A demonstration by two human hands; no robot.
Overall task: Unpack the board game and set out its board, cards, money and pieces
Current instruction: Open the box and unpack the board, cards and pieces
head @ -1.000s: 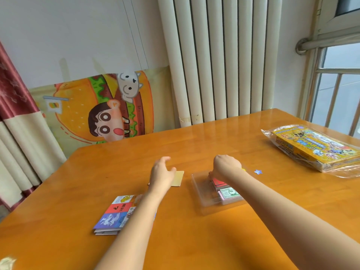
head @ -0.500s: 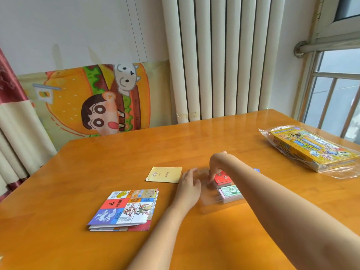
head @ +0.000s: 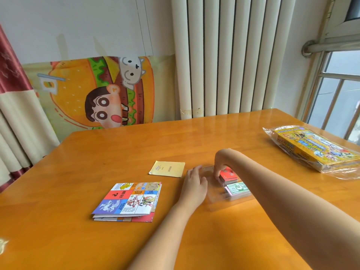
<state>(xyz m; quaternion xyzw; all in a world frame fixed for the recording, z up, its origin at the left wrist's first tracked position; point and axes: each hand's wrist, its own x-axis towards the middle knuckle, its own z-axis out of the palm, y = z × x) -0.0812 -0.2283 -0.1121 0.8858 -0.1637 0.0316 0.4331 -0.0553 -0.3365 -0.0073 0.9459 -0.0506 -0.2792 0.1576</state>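
A clear plastic tray [head: 215, 199] lies in the middle of the orange table [head: 116, 149]. It holds a red card stack [head: 228, 174] and green play money [head: 237, 189]. My right hand [head: 221, 164] reaches down into the tray, fingertips pinching the red card stack, which is tilted up. My left hand [head: 194, 184] rests flat against the tray's left edge. The folded game board [head: 127, 201] lies to the left, and a yellow leaflet [head: 168, 168] lies behind it.
The yellow game box [head: 315, 151] in its plastic wrap sits at the table's right edge near the window. A radiator and a cartoon poster stand behind the table. A curtain hangs at the left.
My left hand left the yellow leaflet and moved right to the tray's edge. My right hand dipped into the tray and tilted the red card stack up.
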